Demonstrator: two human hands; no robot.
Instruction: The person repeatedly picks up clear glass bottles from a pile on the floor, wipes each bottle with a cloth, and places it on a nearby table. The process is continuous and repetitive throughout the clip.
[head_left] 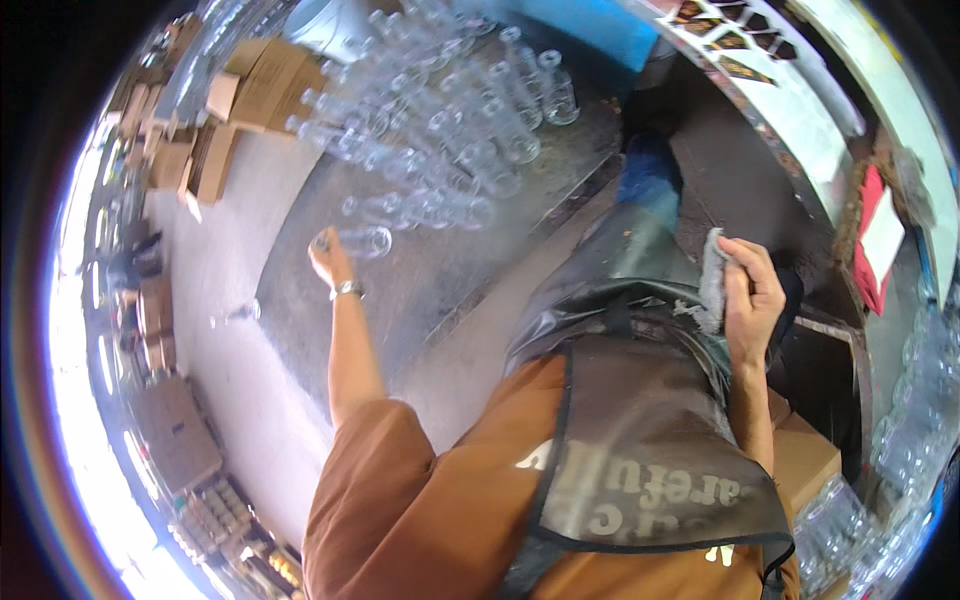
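My left hand [332, 260] reaches out to the left, its fingers closed round the neck end of a clear glass bottle [369, 242]. That bottle lies or is held sideways, base to the right, over the dark sheet [400, 285]; whether it touches the sheet I cannot tell. Just beyond it is a cluster of several similar clear bottles [455, 150], some standing and some seen leaning. On the right, my right hand [755, 298] is closed on a grey cloth [713, 275], held above my dark apron [650, 430]. The cloth's edge looks frayed.
Cardboard boxes [268, 85] stand at the far left beside a whitish bucket [328, 28]. A lone bottle [240, 312] is on the floor left of the sheet. A blue panel [590, 30] is at the back. More clear bottles [925, 400] are massed at the right.
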